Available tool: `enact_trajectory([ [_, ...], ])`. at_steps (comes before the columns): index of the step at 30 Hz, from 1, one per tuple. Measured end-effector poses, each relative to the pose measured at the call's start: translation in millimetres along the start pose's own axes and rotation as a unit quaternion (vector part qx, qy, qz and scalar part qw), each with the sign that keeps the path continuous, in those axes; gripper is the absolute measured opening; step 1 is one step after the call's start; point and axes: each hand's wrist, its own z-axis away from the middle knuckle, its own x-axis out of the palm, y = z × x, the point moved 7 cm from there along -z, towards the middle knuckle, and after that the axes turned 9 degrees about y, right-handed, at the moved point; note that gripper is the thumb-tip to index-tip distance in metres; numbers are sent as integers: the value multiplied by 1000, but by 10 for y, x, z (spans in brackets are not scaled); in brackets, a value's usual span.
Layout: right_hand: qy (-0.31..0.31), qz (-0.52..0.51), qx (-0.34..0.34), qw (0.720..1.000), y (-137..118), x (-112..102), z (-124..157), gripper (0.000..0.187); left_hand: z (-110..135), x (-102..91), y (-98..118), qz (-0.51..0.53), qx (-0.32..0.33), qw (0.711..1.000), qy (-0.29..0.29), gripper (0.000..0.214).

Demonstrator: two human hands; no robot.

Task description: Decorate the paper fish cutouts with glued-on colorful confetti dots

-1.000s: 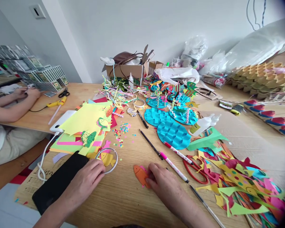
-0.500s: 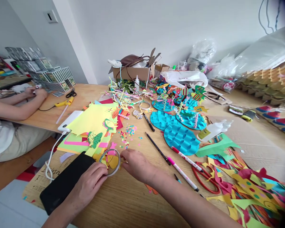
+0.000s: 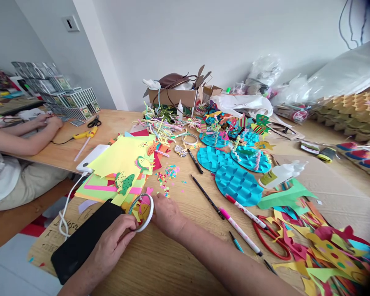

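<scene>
My left hand (image 3: 115,236) pinches the lower edge of a narrow white roll of tape (image 3: 151,213), held tilted above the table. Through the ring show a yellow paper fish (image 3: 144,210) and a pink paper piece. My right hand (image 3: 168,213) is closed at the roll's right edge, its fingertips partly hidden behind the ring; whether a tape end is between them is not visible. Under my left wrist lies a black phone-like slab (image 3: 86,238). Beyond the roll are yellow paper sheets (image 3: 120,152) with a green dotted paper fish (image 3: 128,183) on top.
Blue textured ovals (image 3: 238,183), a black pencil (image 3: 206,196), a pink-capped marker (image 3: 240,232) and red scissors (image 3: 269,240) lie to the right. Colourful paper scraps (image 3: 329,250) fill the right front. A glue bottle (image 3: 276,174) lies tilted. Another person's hands (image 3: 49,121) work at the left.
The roll of tape has turned to a steeper tilt, showing its white outer side. My right hand has moved slightly left, closer against the ring. The view has shifted slightly.
</scene>
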Motion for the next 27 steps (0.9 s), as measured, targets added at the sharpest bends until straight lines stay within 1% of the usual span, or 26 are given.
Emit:
enact_trajectory([
  [4,10,0,16,1000,40,12,12,29,34,-19,-82,32,-34,999,16,6],
  [9,-5,4,37,999,75,62,2,30,31,-58,-152,76,-82,992,52,6],
  [12,-10,5,39,999,91,62,5,27,25,-44,-182,87,-104,989,56,7],
  [15,-6,12,44,999,130,37,13,21,28,-14,-201,84,-111,989,46,8],
  [20,1,30,51,998,202,-17,11,17,32,37,-195,64,-91,994,7,8],
  [24,25,49,56,997,307,-162,3,19,45,62,-149,26,-46,999,-13,5],
  [27,32,62,61,996,429,-268,-2,21,64,102,-93,-2,-11,999,-42,4],
])
